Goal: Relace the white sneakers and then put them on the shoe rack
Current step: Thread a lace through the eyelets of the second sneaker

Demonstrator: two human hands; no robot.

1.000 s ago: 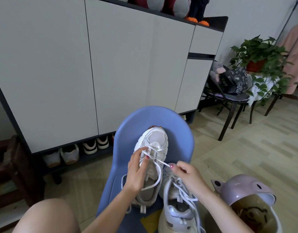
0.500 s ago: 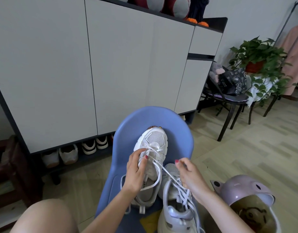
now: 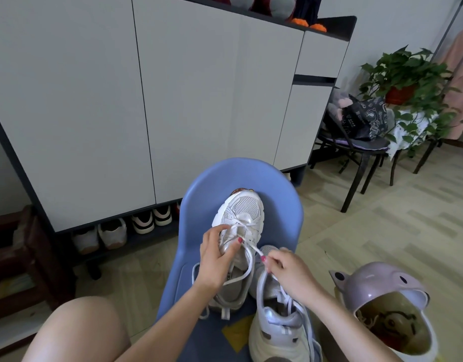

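The right hand [image 3: 290,273], which half a second ago was drawn back toward the near right with a long stretch of thin white shoelace [image 3: 255,250] pulled taut, has been brought in again toward the far white mesh sneaker [image 3: 241,231] on the left. The lace end is now pinched just beside the shoe's eyelets, so only a short length is shown. The left hand's [image 3: 216,259] thumb has been slid lower along the tongue.

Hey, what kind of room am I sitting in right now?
Probably a home entryway: a tall shoe cabinet with shoes lined up underneath, a potted plant, and clothes hanging on a rail.
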